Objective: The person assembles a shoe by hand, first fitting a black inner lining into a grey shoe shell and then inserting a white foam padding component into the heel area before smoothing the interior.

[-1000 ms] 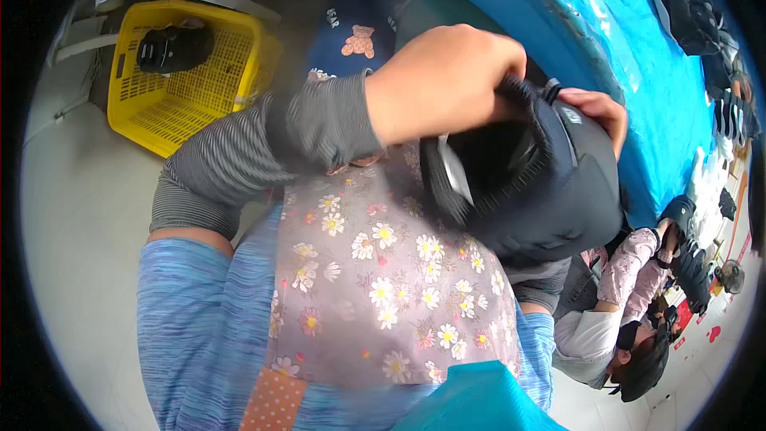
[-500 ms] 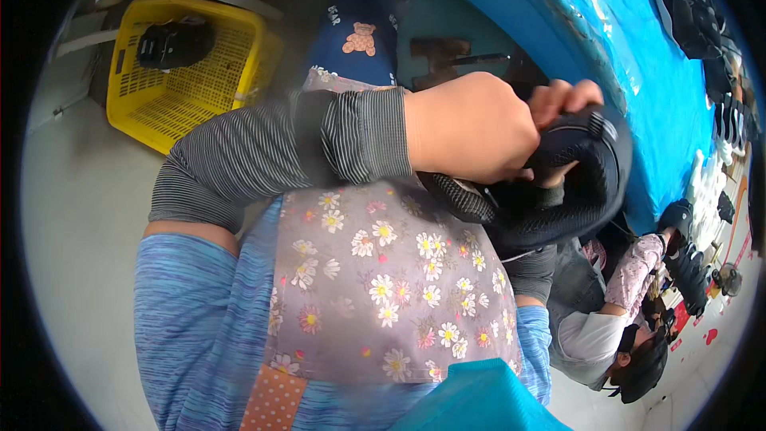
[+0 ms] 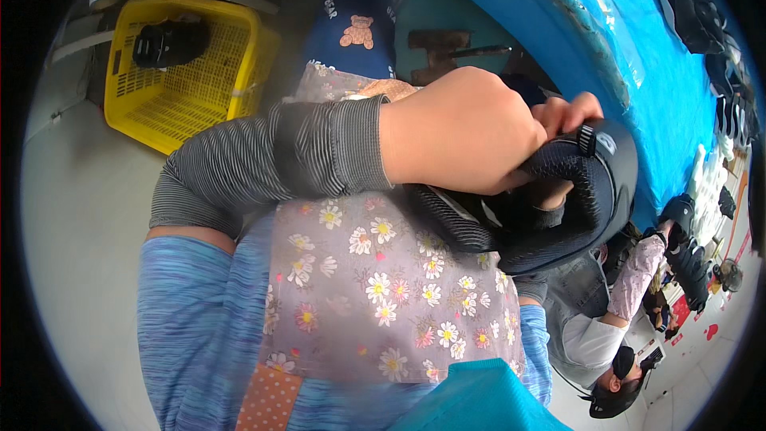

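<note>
A black shoe (image 3: 594,223) with a ribbed, mesh-like lining is held above my lap, close to the blue-covered table edge. From the left, my left hand (image 3: 479,128) reaches across, its fingers closed on the shoe's opening edge; the fingertips are partly hidden. The fingers of my right hand (image 3: 568,114) curl at the far side of the shoe, near its heel tab. My right forearm passes behind the shoe, and a bit of wrist and dark cuff shows through the gap. Below lies my flowered apron (image 3: 391,295).
A yellow crate (image 3: 183,104) at the left holds a black shoe (image 3: 171,42). A hammer-shaped tool (image 3: 439,52) lies on a teal surface beyond my hands. The blue-covered table (image 3: 638,104) at the right bears several dark shoes (image 3: 690,12). Another person (image 3: 594,343) sits at the right.
The shoe has turned slightly in my hands and its heel end now sits a little lower. My left hand has shifted slightly left. The other person's head has moved.
</note>
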{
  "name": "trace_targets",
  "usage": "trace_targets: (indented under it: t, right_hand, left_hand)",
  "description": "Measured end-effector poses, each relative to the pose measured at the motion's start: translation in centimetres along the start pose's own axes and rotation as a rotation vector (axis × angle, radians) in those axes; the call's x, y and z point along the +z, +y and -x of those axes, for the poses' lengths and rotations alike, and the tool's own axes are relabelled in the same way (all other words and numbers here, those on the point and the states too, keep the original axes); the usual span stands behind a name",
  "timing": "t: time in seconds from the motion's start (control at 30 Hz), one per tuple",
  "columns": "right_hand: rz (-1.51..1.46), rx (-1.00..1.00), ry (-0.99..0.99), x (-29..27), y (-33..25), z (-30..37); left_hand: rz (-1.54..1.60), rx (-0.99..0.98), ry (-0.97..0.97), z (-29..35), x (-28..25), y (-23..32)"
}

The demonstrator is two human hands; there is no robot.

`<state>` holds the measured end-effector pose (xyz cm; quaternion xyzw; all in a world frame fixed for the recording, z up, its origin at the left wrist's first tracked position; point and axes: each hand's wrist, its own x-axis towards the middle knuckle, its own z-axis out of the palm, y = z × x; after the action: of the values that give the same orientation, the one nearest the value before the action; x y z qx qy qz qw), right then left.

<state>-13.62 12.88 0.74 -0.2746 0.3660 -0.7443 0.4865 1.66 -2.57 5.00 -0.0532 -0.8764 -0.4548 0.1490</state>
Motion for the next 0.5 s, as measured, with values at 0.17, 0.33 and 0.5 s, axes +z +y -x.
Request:
trace_targets:
  t: [0.17,0.33,0.5]
  right_hand:
    - [0.038,0.106,0.201,1.6,1.8,0.5]
    - [0.194,0.200,0.625,3.6,1.6,-0.1]
    - [-0.084,0.180,0.274,1.6,2.6,0.4]
  left_hand:
    - [0.122,0.076,-0.020,0.4,1.3,-1.9]
    - [0.198,-0.328,-0.220,1.8,1.1,-2.2]
    - [0.042,-0.170,-0.220,1.0,1.4,0.0]
